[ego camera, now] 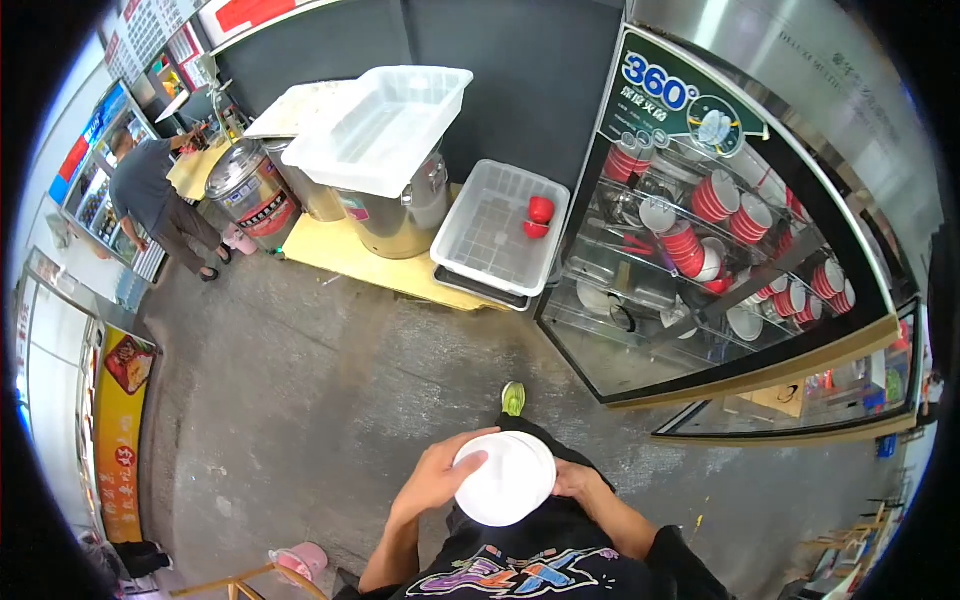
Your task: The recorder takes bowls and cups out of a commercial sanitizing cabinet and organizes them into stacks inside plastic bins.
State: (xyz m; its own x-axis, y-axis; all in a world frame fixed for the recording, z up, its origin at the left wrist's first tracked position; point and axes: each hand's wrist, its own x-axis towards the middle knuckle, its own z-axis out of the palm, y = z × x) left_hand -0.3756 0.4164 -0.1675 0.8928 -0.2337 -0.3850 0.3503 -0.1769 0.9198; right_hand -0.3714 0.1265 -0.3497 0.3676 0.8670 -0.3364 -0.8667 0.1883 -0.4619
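Note:
Low in the view, in front of my torso, I hold a stack of white round bowls (506,480). My left hand (442,472) grips the left side, its thumb over the rim of the top one. My right hand (576,478) holds the right side, its fingers partly hidden by the stack. Ahead, a translucent plastic tray (480,225) holds a few red bowls (540,208) at its right side. To the right stands a glass-doored dish cabinet (600,352) with stacks of red-and-white bowls (679,247) on wire racks.
A low yellow board (337,259) carries steel pots (390,232) and a large white plastic bin (367,127). Another person (154,184) stands at a table at the far left. A pink bucket (304,561) and a wooden chair (236,586) are at lower left. The cabinet's lower door stands ajar.

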